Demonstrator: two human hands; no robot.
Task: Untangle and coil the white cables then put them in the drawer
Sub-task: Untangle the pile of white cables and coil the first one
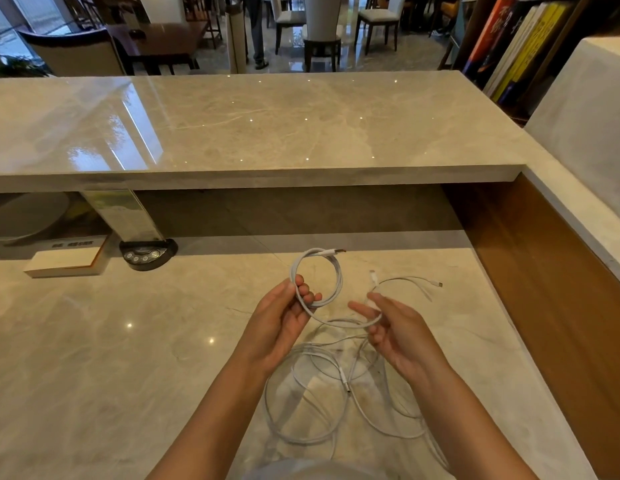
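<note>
Pale marble forms the worktop (pixel 94 358) on which the white cables (pixel 322 403) lie, most of them in a loose tangle of overlapping loops directly beneath and between the two forearms. The left hand (pixel 284 317) grips a small round coil (pixel 331 271) of one cable, fingers curled round its lower left arc, with the coil standing just above the hand and its plug (pixel 331 251) jutting out at the top. From this coil a single strand sweeps down and rightwards to the right hand (pixel 395 327), where it passes under the loosely curled fingers; the thumb and forefinger are extended (whether they actually pinch the strand cannot be told). Just beyond the right hand two further cable ends (pixel 436 284) lie on the worktop, their connectors pointing away from the person.

Beyond both hands a raised marble counter (pixel 232 126) overhangs the worktop. Far to the left of the left hand, under that overhang, stand a dark oval device with a row of buttons (pixel 147 254), a clear upright sign holder (pixel 123 213) rising from it, and a flat white box (pixel 64 261) with an orange edge. To the right of the right hand runs a brown wooden panel (pixel 530 271), and above it, in the far corner, a row of books (pixel 516 43) stands upright. Dining chairs (pixel 320 32) and a polished floor lie behind the counter.
</note>
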